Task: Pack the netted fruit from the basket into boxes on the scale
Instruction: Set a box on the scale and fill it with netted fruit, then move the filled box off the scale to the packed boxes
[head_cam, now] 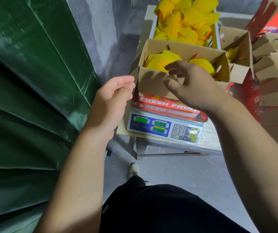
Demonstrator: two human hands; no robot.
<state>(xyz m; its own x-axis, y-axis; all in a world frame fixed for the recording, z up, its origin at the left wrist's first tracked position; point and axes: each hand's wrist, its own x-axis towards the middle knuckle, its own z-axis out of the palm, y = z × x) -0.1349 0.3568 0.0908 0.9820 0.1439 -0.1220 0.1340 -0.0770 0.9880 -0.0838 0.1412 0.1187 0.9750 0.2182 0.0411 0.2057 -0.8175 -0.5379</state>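
Box (153, 82) on scale (164, 126) holds two netted fruit (160, 62); basket (153, 26) remains full; left hand (113, 95) and right hand (190, 84) loosely open, empty.

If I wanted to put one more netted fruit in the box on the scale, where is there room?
Inside the open cardboard box, a gap shows between the two yellow foam-netted fruits, under the right hand. The white basket behind is heaped full.
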